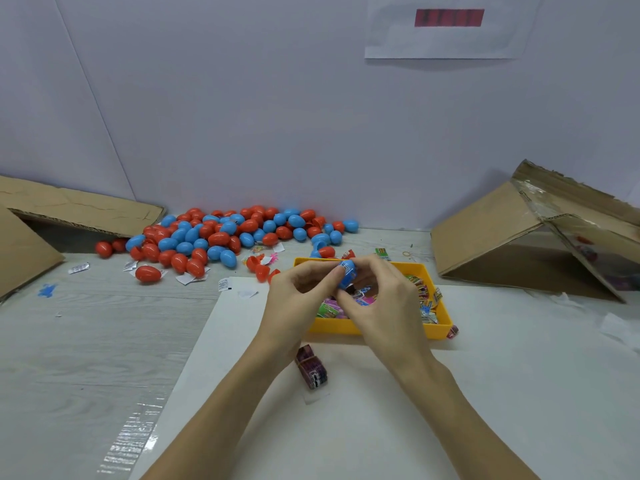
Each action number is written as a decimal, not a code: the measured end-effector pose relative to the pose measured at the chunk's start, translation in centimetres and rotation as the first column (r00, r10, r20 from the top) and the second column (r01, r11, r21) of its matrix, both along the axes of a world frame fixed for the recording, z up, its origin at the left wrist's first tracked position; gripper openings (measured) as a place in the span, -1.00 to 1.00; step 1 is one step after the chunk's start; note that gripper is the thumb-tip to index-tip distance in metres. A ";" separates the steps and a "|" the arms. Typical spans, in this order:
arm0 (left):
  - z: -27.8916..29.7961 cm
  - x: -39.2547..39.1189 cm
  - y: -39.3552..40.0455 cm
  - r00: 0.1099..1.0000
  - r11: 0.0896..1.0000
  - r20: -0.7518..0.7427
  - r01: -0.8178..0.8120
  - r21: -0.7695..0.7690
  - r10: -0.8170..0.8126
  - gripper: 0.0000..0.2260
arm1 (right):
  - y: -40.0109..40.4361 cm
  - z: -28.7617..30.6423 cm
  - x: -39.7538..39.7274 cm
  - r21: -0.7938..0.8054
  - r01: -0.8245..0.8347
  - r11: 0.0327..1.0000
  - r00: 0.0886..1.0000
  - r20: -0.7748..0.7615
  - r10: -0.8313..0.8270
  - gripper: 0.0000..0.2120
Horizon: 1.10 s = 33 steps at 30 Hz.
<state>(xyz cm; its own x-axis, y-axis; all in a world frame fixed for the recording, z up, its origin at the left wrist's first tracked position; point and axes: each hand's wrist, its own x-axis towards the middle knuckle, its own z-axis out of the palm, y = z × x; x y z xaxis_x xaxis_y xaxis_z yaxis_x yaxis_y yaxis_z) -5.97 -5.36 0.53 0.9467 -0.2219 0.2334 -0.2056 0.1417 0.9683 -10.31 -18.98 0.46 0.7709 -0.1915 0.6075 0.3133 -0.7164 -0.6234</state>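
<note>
Head view: on worktop, heap of closed eggs at rear, judged done; yellow tray with many wrapped inserts left to pack; left hand and right hand, fingers grasping blue egg above tray, apparently mid-closing.

A small packing or assembly workplace: a worktop against a plain wall, heaped plastic eggs, a yellow tray of tiny packets, and torn cardboard boxes.

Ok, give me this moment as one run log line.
action: left hand and right hand grip blue egg above yellow tray | tray: packets inside | behind: egg pile | front: banded bundle
</note>
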 end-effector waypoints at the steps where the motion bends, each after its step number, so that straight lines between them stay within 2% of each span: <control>1: 0.0 0.0 0.0 0.999 1.000 -0.052 0.007 -0.024 -0.008 -0.85 | -0.1 0.0 0.0 -0.018 0.011 1.000 1.000 0.004 -0.011 -0.68; 3: 0.0 -0.1 -0.2 0.988 0.994 -0.144 0.031 -0.101 -0.045 -0.83 | -0.3 -0.1 0.0 -0.037 0.034 0.999 0.999 0.006 -0.034 -0.68; 6: 0.0 -0.3 -0.4 0.982 0.984 -0.167 0.062 -0.166 -0.090 -0.78 | -0.5 -0.1 0.2 -0.031 0.042 0.999 0.999 -0.006 -0.043 -0.67; 11: -0.4 -0.2 -0.3 0.995 0.998 -0.083 -0.048 -0.027 0.046 -0.86 | -0.3 -0.2 0.4 -0.044 0.009 0.999 0.997 -0.072 -0.012 -0.64; 13: -0.1 -0.2 -0.4 0.992 0.996 -0.101 -0.077 -0.044 0.072 -0.78 | -0.5 -0.2 0.6 0.066 0.012 0.998 0.995 -0.101 -0.005 -0.62; 15: 0.3 -0.2 -0.3 0.988 0.991 -0.130 -0.095 -0.096 0.083 -0.68 | -1.2 0.2 0.8 0.322 0.028 0.946 0.983 -0.181 0.033 -0.65; 16: 0.4 -0.1 -0.2 0.987 0.989 -0.124 -0.116 -0.087 0.105 -0.66 | -1.9 0.7 1.0 0.505 0.026 0.863 0.972 -0.214 0.096 -0.68; 17: 0.5 0.0 0.0 0.985 0.988 -0.115 -0.138 -0.072 0.129 -0.65 | -3.0 1.5 1.3 0.704 0.004 0.711 0.961 -0.198 0.191 -0.71; 18: 0.4 0.1 0.2 0.983 0.985 -0.107 -0.157 -0.065 0.150 -0.64 | -4.4 2.7 1.7 0.868 -0.049 0.495 0.953 -0.107 0.284 -0.71; 19: 0.4 0.2 0.3 0.982 0.984 -0.102 -0.168 -0.064 0.161 -0.62 | -6.0 4.1 2.0 0.960 -0.127 0.250 0.947 0.042 0.318 -0.68; 20: 0.4 0.3 0.4 0.982 0.983 -0.098 -0.171 -0.061 0.164 -0.61 | -7.8 5.4 2.2 0.974 -0.222 0.040 0.938 0.202 0.282 -0.62; 21: 0.3 0.4 0.4 0.981 0.984 -0.095 -0.172 -0.053 0.167 -0.60 | -9.6 6.7 2.5 0.946 -0.314 -0.087 0.923 0.325 0.205 -0.54; 22: 0.3 0.5 0.4 0.981 0.984 -0.093 -0.174 -0.042 0.170 -0.60 | -11.1 7.7 2.7 0.914 -0.382 -0.134 0.906 0.400 0.139 -0.46; 23: 0.2 0.5 0.3 0.980 0.984 -0.092 -0.178 -0.032 0.174 -0.61 | -12.0 8.3 2.9 0.907 -0.405 -0.117 0.902 0.417 0.108 -0.40; 25: 0.2 0.6 0.3 0.979 0.982 -0.086 -0.187 -0.006 0.186 -0.63 | -11.9 7.6 3.2 0.945 -0.325 -0.027 0.936 0.325 0.132 -0.41; 29: 0.1 0.7 0.5 0.969 0.966 -0.023 -0.242 0.090 0.245 -0.63 | -8.1 3.0 3.3 0.980 -0.140 0.142 0.943 0.089 0.320 -0.68; 30: 0.0 0.8 0.7 0.963 0.956 0.015 -0.270 0.112 0.270 -0.63 | -7.0 2.1 3.3 0.970 -0.104 0.221 0.935 0.020 0.353 -0.73; 33: -0.3 0.9 1.2 0.909 0.890 0.190 -0.406 0.209 0.370 -0.71 | -4.8 0.4 3.3 0.829 -0.017 0.560 0.913 -0.215 0.347 -0.82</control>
<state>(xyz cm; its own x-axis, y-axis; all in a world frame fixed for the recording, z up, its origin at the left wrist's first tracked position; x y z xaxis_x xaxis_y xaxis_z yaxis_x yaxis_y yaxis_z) -5.09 -4.12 0.22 0.9294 0.0902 0.3578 -0.3336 -0.2091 0.9192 -6.99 -23.75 0.86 0.9547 -0.2973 -0.0106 0.0441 0.1769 -0.9832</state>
